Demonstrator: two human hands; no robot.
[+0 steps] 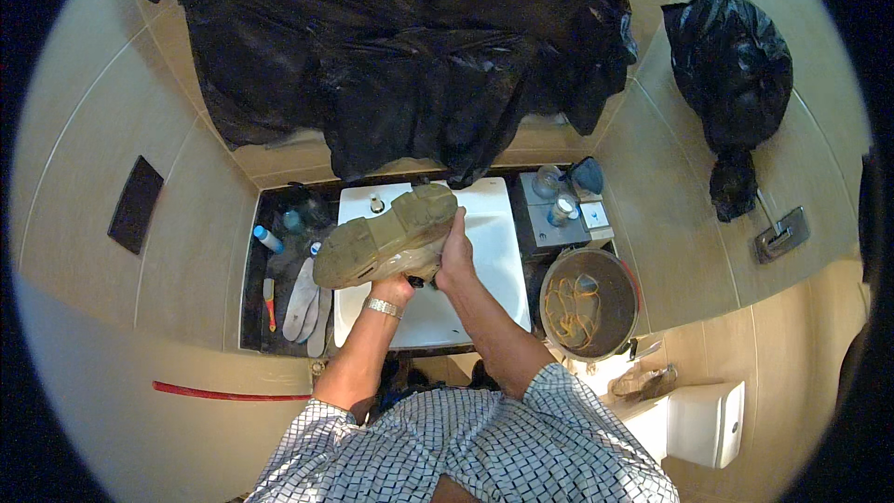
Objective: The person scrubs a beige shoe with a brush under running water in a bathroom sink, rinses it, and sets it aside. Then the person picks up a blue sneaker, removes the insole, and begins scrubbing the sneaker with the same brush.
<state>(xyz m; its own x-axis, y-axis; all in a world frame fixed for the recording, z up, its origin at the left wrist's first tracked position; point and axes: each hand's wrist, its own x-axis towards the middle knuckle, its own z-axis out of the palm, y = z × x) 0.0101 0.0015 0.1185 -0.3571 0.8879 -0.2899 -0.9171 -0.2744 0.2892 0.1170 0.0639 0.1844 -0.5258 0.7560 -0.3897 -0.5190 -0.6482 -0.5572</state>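
Observation:
A tan shoe point(377, 241) is held sole up above the white washbasin point(496, 293), its toe end to the left and its heel to the right. My left hand point(393, 289) grips it from below near the middle; most of the fingers are hidden by the shoe. Against the heel end lies my right hand point(455, 255), its thumb pointing up along the side. Dark marks cover parts of the sole. Behind the shoe, the basin's metal tap fitting point(377, 204) shows.
Left on the black counter lie several insoles point(302, 297), a brush with a red and yellow handle point(270, 304) and a blue-capped bottle point(268, 239). At right stand a grey box point(552, 227) with glass jars and a metal pot point(590, 346) holding yellow laces. Black plastic sheeting point(419, 77) hangs behind.

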